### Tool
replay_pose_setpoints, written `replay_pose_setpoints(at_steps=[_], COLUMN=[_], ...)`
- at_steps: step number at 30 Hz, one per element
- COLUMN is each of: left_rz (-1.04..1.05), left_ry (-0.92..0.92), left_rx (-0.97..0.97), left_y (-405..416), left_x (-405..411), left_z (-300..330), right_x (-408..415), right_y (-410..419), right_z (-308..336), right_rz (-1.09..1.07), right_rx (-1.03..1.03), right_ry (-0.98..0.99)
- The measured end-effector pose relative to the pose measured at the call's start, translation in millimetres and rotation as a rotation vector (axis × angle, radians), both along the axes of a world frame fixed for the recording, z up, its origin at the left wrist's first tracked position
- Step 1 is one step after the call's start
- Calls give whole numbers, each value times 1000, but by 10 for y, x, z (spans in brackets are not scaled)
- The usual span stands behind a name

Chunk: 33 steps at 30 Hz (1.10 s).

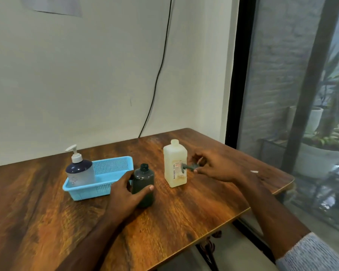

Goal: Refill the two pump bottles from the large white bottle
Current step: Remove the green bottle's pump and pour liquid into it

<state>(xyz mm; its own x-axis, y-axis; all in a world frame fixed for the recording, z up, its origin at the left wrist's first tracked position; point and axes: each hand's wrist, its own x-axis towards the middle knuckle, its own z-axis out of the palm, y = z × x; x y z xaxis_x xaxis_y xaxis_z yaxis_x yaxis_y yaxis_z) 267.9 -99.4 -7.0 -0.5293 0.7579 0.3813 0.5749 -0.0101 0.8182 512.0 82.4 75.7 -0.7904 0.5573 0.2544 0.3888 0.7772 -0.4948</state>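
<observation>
standing at left of centre in a blue basket, white-pump bottle is capped; judged weighty, best held round the body. left hand wraps fingers round the open dark bottle mid-frame on the counter; smooth, likely slippery. large white bottle stands uncapped just right; stiff plastic, grip mid-body. right hand pinches the removed dark pump head.
</observation>
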Motion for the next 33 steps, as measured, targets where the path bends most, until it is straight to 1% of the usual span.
replay_pose_setpoints(at_steps=[2,4,10,13,17,19,22,24,29,33], left_rz=[2,10,26,31,30,30,39,43,63,56], left_ry=[18,29,37,55,47,38,34,24,4,46], left_rx=[-1,-4,-12,-5,-1,-2,-5,-4,22,35], left_y=[17,29,32,36,62,79,90,89,100,148], left_x=[18,32,34,44,31,11,-41,-92,-184,-201], left_z=[-3,-1,4,5,-2,-18,-39,-50,-67,-66], right_x=[28,11,-176,-239,-297,-361,-519,-626,-762,-836], right_y=[122,180,167,166,171,156,129,135,235,272], right_z=[-127,-224,-348,-373,-387,-394,-460,-534,-629,-594], right_rz=[-65,-97,-73,-108,-207,-222,-180,-170,-158,-116], right_rx=[43,86,69,3,-63,-118,-347,-482,-542,-582], right_ry=[-185,-304,-359,-281,7,116,216,252,243,241])
